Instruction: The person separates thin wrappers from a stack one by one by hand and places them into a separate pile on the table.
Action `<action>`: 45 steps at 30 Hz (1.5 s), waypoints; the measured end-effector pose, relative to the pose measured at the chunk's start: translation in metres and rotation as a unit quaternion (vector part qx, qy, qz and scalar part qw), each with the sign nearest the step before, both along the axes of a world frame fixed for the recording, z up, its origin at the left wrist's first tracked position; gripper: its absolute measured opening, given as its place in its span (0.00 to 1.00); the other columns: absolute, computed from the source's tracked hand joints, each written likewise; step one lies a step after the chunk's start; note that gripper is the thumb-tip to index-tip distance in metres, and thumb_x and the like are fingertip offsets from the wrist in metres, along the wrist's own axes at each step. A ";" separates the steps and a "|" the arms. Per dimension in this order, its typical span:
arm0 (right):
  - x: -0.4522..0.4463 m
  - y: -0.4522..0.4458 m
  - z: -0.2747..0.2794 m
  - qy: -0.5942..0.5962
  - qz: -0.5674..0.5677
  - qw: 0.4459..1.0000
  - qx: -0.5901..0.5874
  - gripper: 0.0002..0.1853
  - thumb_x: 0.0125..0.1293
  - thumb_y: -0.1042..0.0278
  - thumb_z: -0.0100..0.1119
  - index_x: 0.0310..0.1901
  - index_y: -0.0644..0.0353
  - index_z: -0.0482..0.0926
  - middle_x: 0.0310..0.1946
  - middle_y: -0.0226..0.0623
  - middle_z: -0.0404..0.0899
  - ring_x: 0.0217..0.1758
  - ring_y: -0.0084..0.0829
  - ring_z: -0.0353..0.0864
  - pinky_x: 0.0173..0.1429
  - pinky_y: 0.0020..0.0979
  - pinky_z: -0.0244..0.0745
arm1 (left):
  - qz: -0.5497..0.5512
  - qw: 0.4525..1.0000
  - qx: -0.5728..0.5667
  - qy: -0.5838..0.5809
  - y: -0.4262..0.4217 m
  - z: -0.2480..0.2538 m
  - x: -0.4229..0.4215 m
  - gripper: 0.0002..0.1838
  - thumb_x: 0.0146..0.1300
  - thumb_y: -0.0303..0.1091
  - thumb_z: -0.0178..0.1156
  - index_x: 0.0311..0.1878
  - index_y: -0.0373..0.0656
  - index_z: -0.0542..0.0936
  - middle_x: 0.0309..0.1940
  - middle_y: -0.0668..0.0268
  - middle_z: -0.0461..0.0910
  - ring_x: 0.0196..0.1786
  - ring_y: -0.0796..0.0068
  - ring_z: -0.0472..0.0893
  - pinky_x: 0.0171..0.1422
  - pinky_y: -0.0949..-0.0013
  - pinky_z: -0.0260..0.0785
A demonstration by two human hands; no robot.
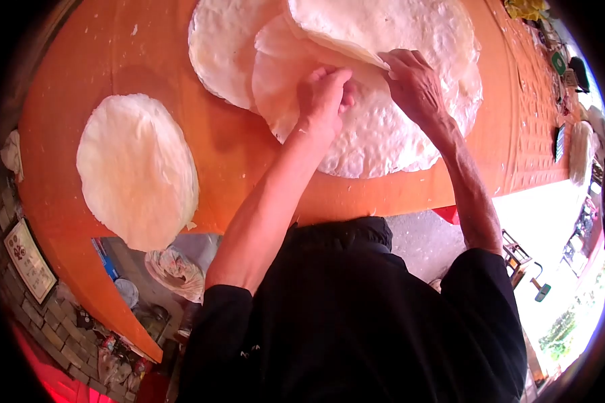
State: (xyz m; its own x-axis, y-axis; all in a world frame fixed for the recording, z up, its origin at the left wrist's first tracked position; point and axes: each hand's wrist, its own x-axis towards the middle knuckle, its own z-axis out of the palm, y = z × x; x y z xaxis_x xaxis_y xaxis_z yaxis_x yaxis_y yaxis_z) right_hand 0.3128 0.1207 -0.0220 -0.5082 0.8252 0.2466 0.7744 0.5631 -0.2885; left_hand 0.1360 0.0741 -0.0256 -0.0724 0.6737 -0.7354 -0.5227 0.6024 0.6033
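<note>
Several thin, pale round sheets (376, 134) lie overlapping on the orange table (242, 168). The fingers of my right hand (413, 80) pinch the near edge of the top sheet (383, 23), which is lifted and partly folded back. Over the pile, to the left of that edge, my left hand (326, 94) hovers with its fingers curled; whether something thin is between them is too small to tell. A single pale oval sheet (138, 168) lies apart at the table's left, its near end reaching the edge.
At the far right of the table are a ridged orange surface (541, 114) and small items. Below the table's left part, a crumpled cloth (175, 272) and a framed paper (29, 260) show. A metal frame (517, 258) stands on the floor at the right.
</note>
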 end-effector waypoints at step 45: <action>-0.053 -0.142 0.030 -0.027 0.046 0.991 -0.121 0.19 0.58 0.58 0.61 0.45 0.64 0.77 0.39 0.42 0.77 0.45 0.42 0.77 0.42 0.44 0.76 | 0.043 0.979 0.106 -0.168 -0.132 0.003 -0.038 0.14 0.68 0.37 0.51 0.51 0.39 0.76 0.39 0.60 0.81 0.37 0.67 0.83 0.40 0.66 0.79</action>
State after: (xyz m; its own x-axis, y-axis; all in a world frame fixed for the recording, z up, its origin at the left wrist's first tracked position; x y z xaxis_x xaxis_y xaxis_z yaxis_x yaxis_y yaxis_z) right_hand 0.2601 -0.0208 0.0076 -0.5912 0.8063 0.0173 0.7405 0.5512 -0.3845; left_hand 0.0983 -0.0581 -0.0229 0.0862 0.8158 -0.5719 -0.7565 0.4272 0.4953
